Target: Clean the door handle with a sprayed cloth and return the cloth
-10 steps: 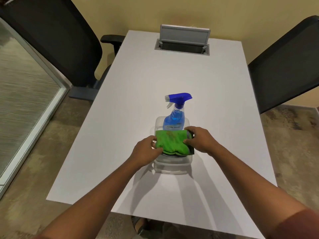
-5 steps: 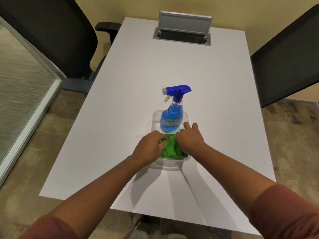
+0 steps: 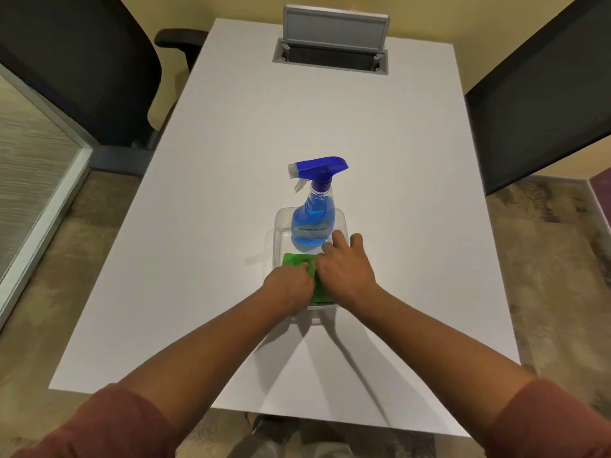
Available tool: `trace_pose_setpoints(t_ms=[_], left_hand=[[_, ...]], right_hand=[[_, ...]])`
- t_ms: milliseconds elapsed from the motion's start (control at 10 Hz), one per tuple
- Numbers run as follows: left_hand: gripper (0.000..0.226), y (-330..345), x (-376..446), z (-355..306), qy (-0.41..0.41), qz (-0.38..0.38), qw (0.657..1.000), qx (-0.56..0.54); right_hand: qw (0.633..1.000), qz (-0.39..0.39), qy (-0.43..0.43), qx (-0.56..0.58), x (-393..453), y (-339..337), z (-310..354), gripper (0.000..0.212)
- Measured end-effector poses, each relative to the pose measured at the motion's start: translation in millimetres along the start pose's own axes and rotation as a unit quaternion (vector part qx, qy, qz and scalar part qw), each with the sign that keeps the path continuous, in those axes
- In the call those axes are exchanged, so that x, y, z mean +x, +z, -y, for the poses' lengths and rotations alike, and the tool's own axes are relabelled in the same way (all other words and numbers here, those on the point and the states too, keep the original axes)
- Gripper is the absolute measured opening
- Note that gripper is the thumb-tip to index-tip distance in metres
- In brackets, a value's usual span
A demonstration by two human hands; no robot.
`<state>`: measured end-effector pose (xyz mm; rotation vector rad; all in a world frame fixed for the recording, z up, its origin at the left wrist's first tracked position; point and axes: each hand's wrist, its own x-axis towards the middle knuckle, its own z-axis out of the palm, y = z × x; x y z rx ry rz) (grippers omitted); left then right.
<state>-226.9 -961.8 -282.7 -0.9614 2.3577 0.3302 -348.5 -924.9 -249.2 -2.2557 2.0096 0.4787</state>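
A green cloth (image 3: pixel 294 260) lies in the near half of a clear plastic tub (image 3: pixel 277 228) on the white table (image 3: pixel 231 193). A blue spray bottle (image 3: pixel 314 223) stands upright in the far half of the same tub. My left hand (image 3: pixel 289 287) grips the cloth's near left part with curled fingers. My right hand (image 3: pixel 345 271) lies flat over the cloth's right side, its fingers spread and reaching to the bottle's base. Most of the cloth is hidden under the two hands. No door handle is in view.
Black office chairs stand at the left (image 3: pixel 76 71) and right (image 3: pixel 542 104) of the table. A grey cable hatch (image 3: pixel 334 38) with its lid up sits at the table's far end. A glass partition (image 3: pixel 29 143) runs along the left floor.
The cloth was held spread above the tub; both hands have since pushed it down into the tub and closed in over it. The bottle has not moved.
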Motion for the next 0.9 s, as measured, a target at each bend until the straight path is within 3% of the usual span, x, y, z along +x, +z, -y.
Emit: trace_pose_setpoints(t_ms=[100, 300, 400, 500, 600, 700, 800, 900], left_hand=[[0.051, 0, 4, 1, -0.002, 0.017, 0.999, 0.029], [0.059, 3, 10, 3, -0.008, 0.032, 0.998, 0.050], [0.062, 4, 12, 2, -0.015, 0.009, 1.000, 0.021], [0.059, 6, 7, 7, 0.030, -0.051, 0.998, 0.025], [0.041, 5, 0, 13, 0.062, -0.034, 0.995, 0.068], [0.034, -6, -14, 16, 0.061, -0.067, 0.996, -0.005], [0.033, -23, -39, 20, 0.066, -0.159, 0.984, -0.047], [0.036, -40, -66, 24, 0.098, -0.312, 0.943, -0.055]], right_hand=[[0.998, 0.060, -0.020, -0.013, -13, 5, 4, 0.020], [0.980, 0.193, -0.003, -0.039, -6, 7, 1, 0.054], [0.984, 0.173, -0.004, -0.026, 2, 4, 4, 0.055], [0.986, 0.166, -0.012, -0.024, 1, 5, 5, 0.049], [0.982, 0.186, 0.000, -0.023, -4, 8, 6, 0.040], [0.992, 0.124, 0.006, 0.017, -11, 1, 7, 0.022], [0.997, 0.010, 0.011, 0.070, -20, -15, 4, 0.017], [0.978, -0.157, -0.027, 0.132, -34, -30, 0, 0.020]])
